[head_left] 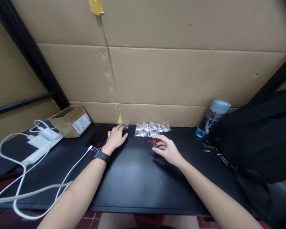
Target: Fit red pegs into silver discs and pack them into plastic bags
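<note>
Above the black table my right hand (166, 148) pinches a small round metallic piece with a red cord (154, 142) between thumb and fingers. It is held edge-on, so its face is hidden. My left hand (116, 136) reaches to the back of the table, thumb apart and fingertips on a clear plastic bag (125, 126). Whether the fingers grip the bag is not plain. Between and beyond both hands lie several clear packets (147, 129), each with a round silvery piece and a bit of red inside.
To the left are a phone (96, 138), an open cardboard box (72, 121), a white power strip (41, 149) and looping white cables (23, 171). On the right stand a blue-lidded water bottle (212, 119) and a black bag (255, 136). A cardboard wall (162, 79) closes off the back.
</note>
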